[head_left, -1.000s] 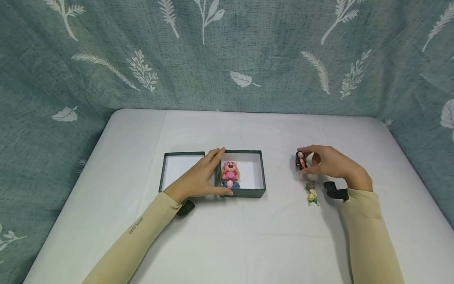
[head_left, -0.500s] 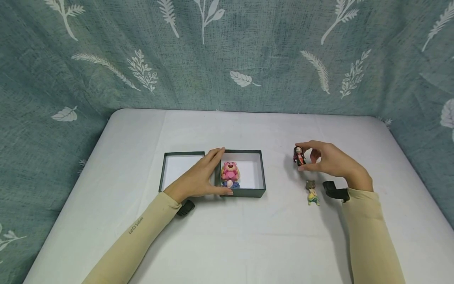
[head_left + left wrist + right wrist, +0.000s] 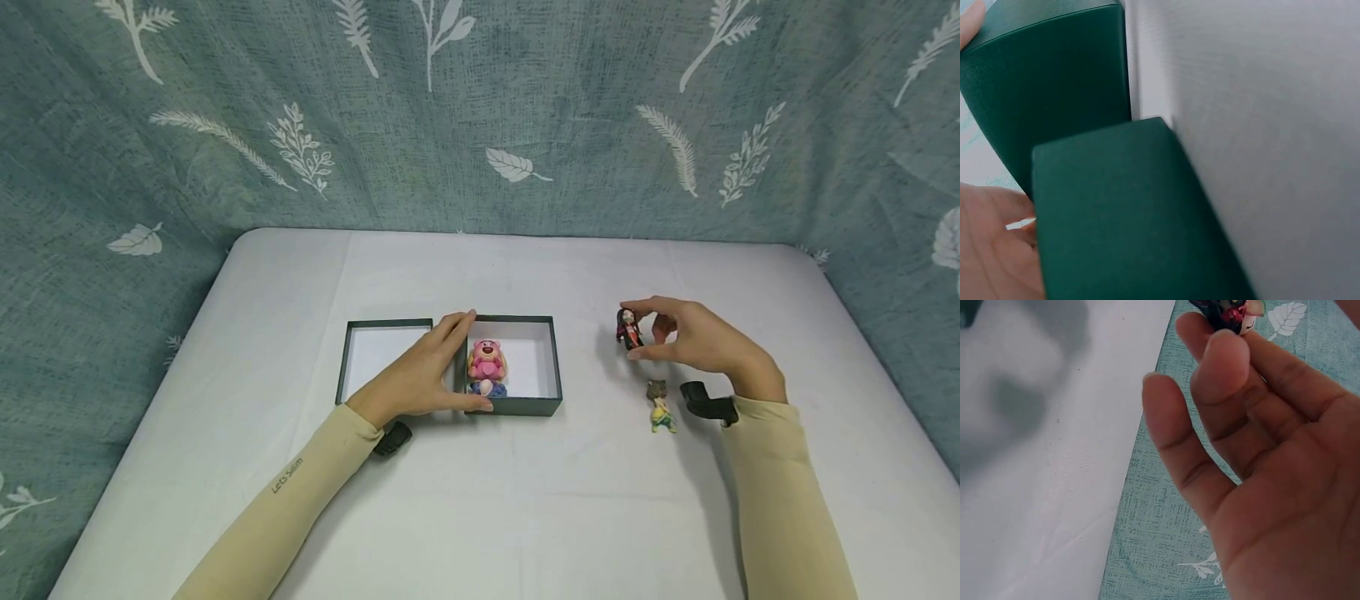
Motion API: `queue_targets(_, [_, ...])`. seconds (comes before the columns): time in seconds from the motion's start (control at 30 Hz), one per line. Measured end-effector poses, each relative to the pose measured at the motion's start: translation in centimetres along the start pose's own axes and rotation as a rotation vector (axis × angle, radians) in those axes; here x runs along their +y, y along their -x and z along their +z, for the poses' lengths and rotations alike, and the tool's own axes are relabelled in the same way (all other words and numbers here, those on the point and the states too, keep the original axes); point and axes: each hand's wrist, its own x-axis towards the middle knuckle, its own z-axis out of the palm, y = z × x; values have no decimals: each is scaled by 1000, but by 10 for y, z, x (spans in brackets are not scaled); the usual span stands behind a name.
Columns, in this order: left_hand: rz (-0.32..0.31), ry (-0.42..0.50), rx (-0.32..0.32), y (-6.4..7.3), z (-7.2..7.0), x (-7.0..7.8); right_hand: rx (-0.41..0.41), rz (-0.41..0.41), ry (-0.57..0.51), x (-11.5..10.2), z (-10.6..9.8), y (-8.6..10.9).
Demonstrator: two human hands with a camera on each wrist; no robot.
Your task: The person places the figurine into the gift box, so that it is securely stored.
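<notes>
My left hand (image 3: 420,375) spans the left side of a dark green box (image 3: 528,407), thumb on its front wall and fingertips at its back rim. Inside the box, by the left wall, lies a pink bear figurine (image 3: 487,362) with a small blue and white piece below it. Over the right part of the table my right hand (image 3: 701,337) pinches a small dark-haired doll figurine (image 3: 628,329) in red and black between thumb and fingertips. In the right wrist view only part of this doll figurine (image 3: 1232,314) shows, beyond the fingers.
A shallow dark-rimmed box part (image 3: 386,325), white inside, lies left of the box, partly hidden by my left hand. A small figurine (image 3: 660,408) in yellow and green lies below my right hand. Blue-green leaf-patterned cloth (image 3: 480,125) hangs behind the white table (image 3: 480,517).
My right hand has lifted the doll figurine a little and carried it slightly left, away from the yellow and green one. My left hand has stayed on the box.
</notes>
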Motion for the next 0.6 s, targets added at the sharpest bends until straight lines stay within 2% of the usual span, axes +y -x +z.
queue_targets(0.3, [-1, 10, -3, 0, 1, 1, -11, 5, 7, -1, 2, -3])
queue_targets(0.6, [-4, 1, -9, 0, 0, 1, -5, -19, -19, -15, 7, -6])
